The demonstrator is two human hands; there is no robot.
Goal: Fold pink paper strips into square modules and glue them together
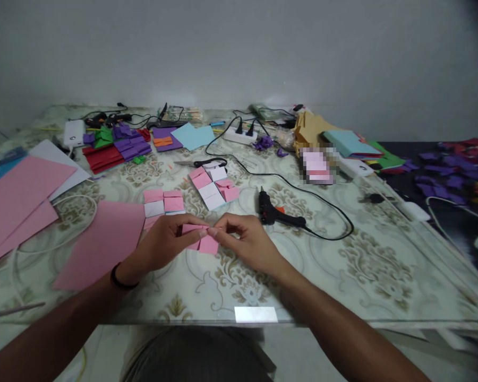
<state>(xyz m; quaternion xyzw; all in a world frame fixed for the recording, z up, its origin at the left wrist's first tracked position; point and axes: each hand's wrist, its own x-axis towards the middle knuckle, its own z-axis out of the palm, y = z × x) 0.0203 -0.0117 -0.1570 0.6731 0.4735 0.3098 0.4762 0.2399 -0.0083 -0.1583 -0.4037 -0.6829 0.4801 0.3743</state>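
Note:
Between my two hands is a small folded piece of pink paper (209, 245), pinched along its top edge over the table. My left hand (163, 241), with a dark band at the wrist, grips its left side with thumb and fingers. The thumb and fingertips of my right hand (247, 239) close on its upper right edge. Just beyond lie a pink and white folded paper block (173, 201) and another pink and white block (212, 196). A black glue gun (276, 211) rests to the right of my right hand.
Pink sheets (103, 239) lie to the left. Scissors (205, 163), a white power strip (240, 135) and the glue gun's black cable (326, 199) are farther back. Red and purple folded papers (103, 158) sit at the back left. Coloured paper stacks (352, 144) stand at the right.

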